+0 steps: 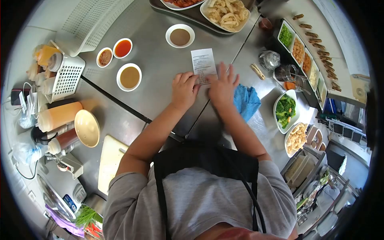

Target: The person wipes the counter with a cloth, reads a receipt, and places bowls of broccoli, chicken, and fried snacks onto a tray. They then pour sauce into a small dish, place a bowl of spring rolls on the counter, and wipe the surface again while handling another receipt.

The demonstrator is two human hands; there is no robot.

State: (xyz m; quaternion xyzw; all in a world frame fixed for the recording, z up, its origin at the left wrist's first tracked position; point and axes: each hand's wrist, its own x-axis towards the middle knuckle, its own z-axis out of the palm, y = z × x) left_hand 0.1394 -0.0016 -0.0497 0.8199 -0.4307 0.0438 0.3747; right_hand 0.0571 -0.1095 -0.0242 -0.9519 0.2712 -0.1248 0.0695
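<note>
Black cloth apron [208, 160] below hands | left hand [184, 90] half-curled, right hand [223, 86] spread flat | both pressing white paper receipt [203, 64]

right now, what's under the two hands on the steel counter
A white printed paper receipt lies flat under the left hand and right hand. Its top shows; the hands cover its lower end.

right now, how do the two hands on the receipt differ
The left hand has its fingers curled, knuckles up; the right hand lies flat with fingers spread. The left hand meets the receipt at its near left corner, the right hand at its near right edge. The right hand lies next to the blue cloth; the left hand is away from it. Both are bare and touch the receipt.
</note>
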